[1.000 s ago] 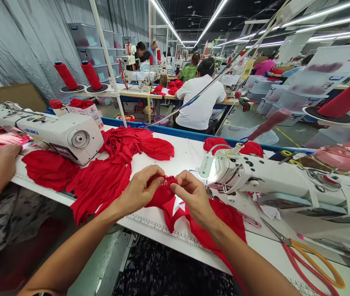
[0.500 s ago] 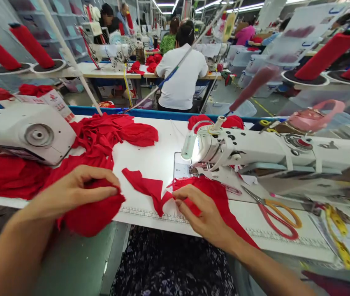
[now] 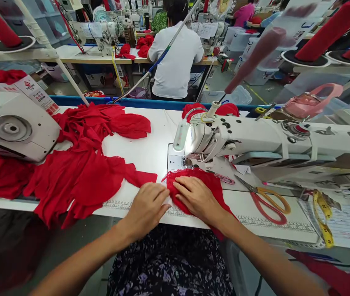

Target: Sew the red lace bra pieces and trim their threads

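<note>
My right hand (image 3: pixel 195 197) lies flat on a piece of red fabric (image 3: pixel 221 191) in front of the sewing machine's needle area, its fingers stretched out. The fabric's frayed upper edge is close to the presser foot (image 3: pixel 188 163). My left hand (image 3: pixel 148 207) is just to the left over the white tabletop, fingers slightly bent and thumb apart, with nothing seen in it. Just beyond its knuckles ends a narrow red strip (image 3: pixel 139 176), which runs from a heap of red fabric pieces (image 3: pixel 82 181) on the left.
The white sewing machine (image 3: pixel 255 139) stands to the right with its lamp lit. Scissors (image 3: pixel 269 201) with orange and red handles and a yellow tape measure (image 3: pixel 323 218) lie on the right. A second machine head (image 3: pixel 14 123) is at left. A person in white (image 3: pixel 176 57) sits ahead.
My left hand has let go of the red fabric it held at the left and moved right, near my right hand. My right hand has gone from a pinch to lying flat. The view has tilted down.
</note>
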`<state>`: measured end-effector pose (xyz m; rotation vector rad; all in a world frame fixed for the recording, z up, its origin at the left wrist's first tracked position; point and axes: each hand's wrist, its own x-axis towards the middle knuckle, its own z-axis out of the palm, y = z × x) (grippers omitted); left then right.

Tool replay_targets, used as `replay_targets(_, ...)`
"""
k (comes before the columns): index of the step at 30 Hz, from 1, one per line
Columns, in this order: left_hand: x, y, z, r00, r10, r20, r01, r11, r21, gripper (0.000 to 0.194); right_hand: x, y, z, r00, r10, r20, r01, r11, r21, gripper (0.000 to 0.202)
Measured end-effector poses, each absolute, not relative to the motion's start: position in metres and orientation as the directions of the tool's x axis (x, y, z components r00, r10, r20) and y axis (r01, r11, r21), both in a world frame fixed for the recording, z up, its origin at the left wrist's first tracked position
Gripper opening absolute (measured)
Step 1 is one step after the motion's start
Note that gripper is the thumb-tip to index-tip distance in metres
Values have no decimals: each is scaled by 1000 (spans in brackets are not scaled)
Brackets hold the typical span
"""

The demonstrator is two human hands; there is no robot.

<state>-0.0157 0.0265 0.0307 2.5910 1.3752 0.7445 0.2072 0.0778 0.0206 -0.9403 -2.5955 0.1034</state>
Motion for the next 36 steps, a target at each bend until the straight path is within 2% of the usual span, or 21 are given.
replay_targets(3,-10,13,15,523,774,356,756,-615,224,33,224,72,23,-720,643,260,615,765,-189,34)
replay_targets(5,-14,11,18,531,765,364,742,-628,237,30,231,70,27,-718,656,235,627,755,-192,33)
replay_targets(7,-15,16,28,474,805,358,731,-586,351,20,233,68,29,-715,663,222,635,749,-188,33)
replay_targets(10,-2,35,42,228,937,265,754,-342,562,21,231,67,27,-728,648,224,627,761,-164,33)
replay_targets(12,13,54,44,124,977,172,765,-204,610,23,228,67,23,-738,630,242,614,775,-147,33)
replay_targets(17,33,88,33,197,980,-20,624,-110,774,19,228,65,20,-717,644,267,624,764,-165,32)
replay_targets(21,27,87,37,261,962,-84,498,-60,865,34,232,59,32,-667,676,313,599,736,-315,24)
replay_targets(24,23,79,47,319,937,-141,283,48,958,36,228,58,47,-478,753,452,612,655,-443,19)
replay_targets(26,23,74,54,346,924,-163,185,103,977,34,223,61,57,-344,802,489,619,585,-524,20)
replay_targets(28,24,69,61,356,922,-151,178,92,980,32,218,65,65,-337,856,391,576,517,-634,20)
replay_targets(32,22,61,67,371,918,-139,178,77,981,30,210,71,73,-420,905,69,413,258,-873,18)
replay_targets(36,16,56,65,446,871,-205,143,156,977,28,207,68,72,-358,933,-45,292,66,-954,22)
